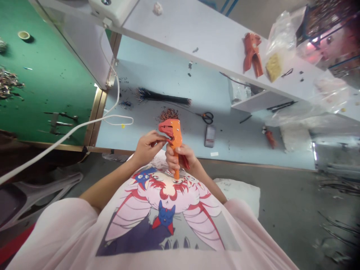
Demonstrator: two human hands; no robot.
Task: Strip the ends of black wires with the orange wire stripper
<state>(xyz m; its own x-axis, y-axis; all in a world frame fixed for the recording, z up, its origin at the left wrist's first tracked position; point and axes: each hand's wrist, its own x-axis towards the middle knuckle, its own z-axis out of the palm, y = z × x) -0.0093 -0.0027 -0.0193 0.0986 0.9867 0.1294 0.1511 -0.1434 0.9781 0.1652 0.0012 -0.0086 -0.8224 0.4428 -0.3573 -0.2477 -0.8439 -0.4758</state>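
Observation:
My right hand (181,155) is wrapped round the handles of an orange and red wire stripper (176,133), held upright in front of my shirt with its head pointing left. Beside the tool's jaws, my left hand (149,147) is closed, thumb and fingers pinched together at the red edge. What the pinch holds, if anything, is too small to make out. Just beyond the tool's head lies a pile of small copper-coloured and dark bits (168,114). A bundle of black wires (164,97) rests farther back on the light blue table (135,129).
Black-handled scissors (207,118) and a phone-like object (209,135) lie right of my hands. A second wire stripper (252,54) is on the raised white shelf (180,35). Red-handled pliers (270,138) lie far right. A white cable (70,133) crosses on the left.

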